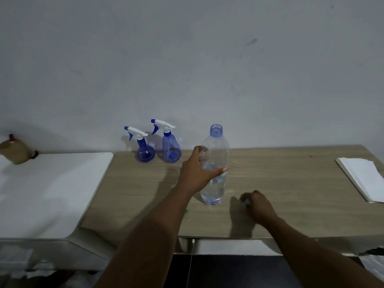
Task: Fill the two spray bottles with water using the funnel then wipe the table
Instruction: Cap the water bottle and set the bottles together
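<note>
Two blue spray bottles with white trigger heads stand at the back of the wooden table (291,194), against the wall: a round one (145,151) on the left and a taller one (171,150) beside it. An uncapped clear water bottle (216,154) stands upright mid-table, partly full. My left hand (197,171) grips its middle, fingers wrapped round it. My right hand (256,204) rests low on the table to the bottle's right, fingers curled round a small blue cap (247,202). A small green thing (185,212) peeks out beside my left forearm; most of it is hidden.
A folded white cloth (363,177) lies at the table's right edge. A white surface (47,190) adjoins the table on the left, with a tan jug-like object (15,151) at its back corner. The wall runs close behind everything.
</note>
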The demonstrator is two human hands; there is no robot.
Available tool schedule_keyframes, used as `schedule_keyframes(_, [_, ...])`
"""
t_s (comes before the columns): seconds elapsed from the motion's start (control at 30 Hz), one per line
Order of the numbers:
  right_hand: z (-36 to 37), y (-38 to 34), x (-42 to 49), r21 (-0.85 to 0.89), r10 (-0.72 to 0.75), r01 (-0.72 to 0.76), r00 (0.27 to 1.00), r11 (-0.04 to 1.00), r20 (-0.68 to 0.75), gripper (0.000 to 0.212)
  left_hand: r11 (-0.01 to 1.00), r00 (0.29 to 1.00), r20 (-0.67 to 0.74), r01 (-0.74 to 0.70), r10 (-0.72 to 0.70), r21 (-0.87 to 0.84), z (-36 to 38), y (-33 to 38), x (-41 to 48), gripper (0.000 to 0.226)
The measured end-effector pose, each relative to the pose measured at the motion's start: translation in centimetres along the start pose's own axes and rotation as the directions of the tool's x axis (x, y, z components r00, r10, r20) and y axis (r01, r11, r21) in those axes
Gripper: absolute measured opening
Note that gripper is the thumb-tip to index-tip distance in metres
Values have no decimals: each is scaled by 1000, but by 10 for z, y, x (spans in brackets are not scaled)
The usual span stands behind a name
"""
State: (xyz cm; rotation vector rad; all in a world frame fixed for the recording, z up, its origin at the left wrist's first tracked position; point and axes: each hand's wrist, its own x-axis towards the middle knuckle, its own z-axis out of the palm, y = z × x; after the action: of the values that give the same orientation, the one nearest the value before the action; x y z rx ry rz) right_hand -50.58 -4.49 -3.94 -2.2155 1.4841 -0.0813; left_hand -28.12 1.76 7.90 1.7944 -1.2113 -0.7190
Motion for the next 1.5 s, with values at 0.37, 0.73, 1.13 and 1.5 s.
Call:
schedule_keyframes(0.37, [-244,-149,-1,173,-418,482,855,859,-307,24,1000,1000,25,-1,1,-13,3,7,-3,80])
schedule_keyframes(0.73, [-227,-188,-6,-267,-531,485,837,833,-135,26,997,1000,20,-25,24,71,4,0,3,99])
schedule_keyframes(1.13, [-227,-182,1,-478,-526,422,844,770,-104,52,999,999,50,0,-2,37,4,4,2,92])
schedule_keyframes(1.5, [-217,-165,14,-602,-642,453,755,657,-132,65,999,996,84,-18,14,39,6,6,2,90])
